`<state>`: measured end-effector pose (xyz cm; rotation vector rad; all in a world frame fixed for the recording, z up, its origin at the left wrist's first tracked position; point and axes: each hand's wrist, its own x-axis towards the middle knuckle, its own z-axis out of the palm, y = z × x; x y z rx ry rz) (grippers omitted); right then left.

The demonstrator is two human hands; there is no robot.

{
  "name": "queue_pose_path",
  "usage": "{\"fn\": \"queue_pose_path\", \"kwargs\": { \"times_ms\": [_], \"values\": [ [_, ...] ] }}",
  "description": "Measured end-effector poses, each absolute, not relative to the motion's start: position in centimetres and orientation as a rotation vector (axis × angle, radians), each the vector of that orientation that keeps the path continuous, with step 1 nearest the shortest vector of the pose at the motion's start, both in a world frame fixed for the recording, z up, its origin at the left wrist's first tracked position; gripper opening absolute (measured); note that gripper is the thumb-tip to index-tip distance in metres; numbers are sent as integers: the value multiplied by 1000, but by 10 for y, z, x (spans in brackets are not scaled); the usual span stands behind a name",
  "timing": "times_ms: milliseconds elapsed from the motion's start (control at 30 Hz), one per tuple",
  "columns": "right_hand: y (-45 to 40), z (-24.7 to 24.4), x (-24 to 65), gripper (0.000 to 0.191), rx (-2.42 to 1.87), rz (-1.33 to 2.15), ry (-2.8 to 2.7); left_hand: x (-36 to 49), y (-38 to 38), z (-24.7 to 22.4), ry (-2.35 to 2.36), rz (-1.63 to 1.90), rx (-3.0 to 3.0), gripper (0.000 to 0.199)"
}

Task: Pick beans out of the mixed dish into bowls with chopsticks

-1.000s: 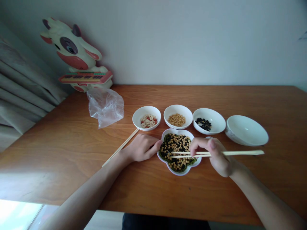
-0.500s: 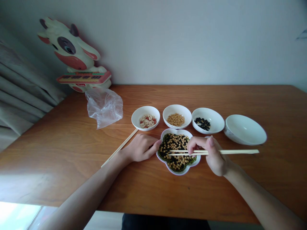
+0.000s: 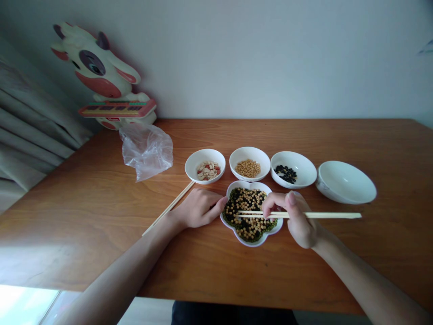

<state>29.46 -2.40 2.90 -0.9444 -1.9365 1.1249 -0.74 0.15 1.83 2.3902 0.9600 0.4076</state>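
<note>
A flower-shaped dish [image 3: 256, 243] holds mixed yellow, black and green beans. My left hand [image 3: 202, 208] grips its left rim between thumb and fingers. Across the dish, my right hand [image 3: 295, 216] is closed on a pair of chopsticks [image 3: 333, 215], whose tips are among the beans. Behind the dish stand white bowls: one with pale slices and red pieces [image 3: 205, 154], one with yellow beans [image 3: 249, 152], one with black beans [image 3: 304, 169], and at the right an empty bowl [image 3: 347, 183].
Another pair of chopsticks [image 3: 165, 210] lies slanted beside my left wrist. A crumpled clear plastic bag [image 3: 148, 151] is at the back left, in front of a cow-shaped toy keyboard [image 3: 118, 108]. Grey curtains [image 3: 30, 131] hang at the left, and a wall stands behind the wooden table [image 3: 74, 216].
My right hand has shifted slightly left, and the tips of its chopsticks have come closer together in the dish. My left hand stays on the rim.
</note>
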Motion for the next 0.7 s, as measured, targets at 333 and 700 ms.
{"fn": "queue_pose_path", "kwargs": {
  "times_ms": [333,700],
  "values": [
    [-22,29,300,78,-908,1111,-1825,-7,2,20,959,413,2391,46],
    [0,33,319,69,-847,664,-1390,-8,3,17,959,404,2413,46]
  ]
}}
